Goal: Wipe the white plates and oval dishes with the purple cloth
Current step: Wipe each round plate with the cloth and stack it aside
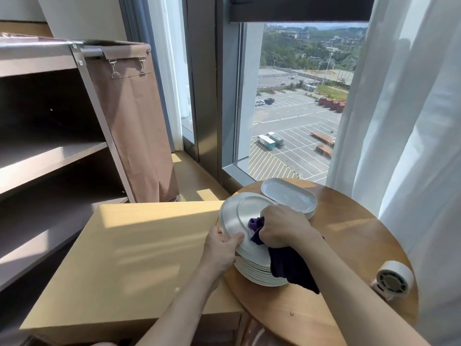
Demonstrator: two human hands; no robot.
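Note:
A round white plate is tilted up off a stack of white plates on the round wooden table. My left hand grips the tilted plate's near rim, thumb on its face. My right hand holds the bunched purple cloth against the plate's face, and the rest of the cloth hangs down over the stack. Behind the plates, white oval dishes lie stacked near the window.
A light wooden desk top adjoins the round table on the left. A dark cart with shelves and a brown fabric bag stands at the left. A small white fan sits at the table's right edge by the white curtain.

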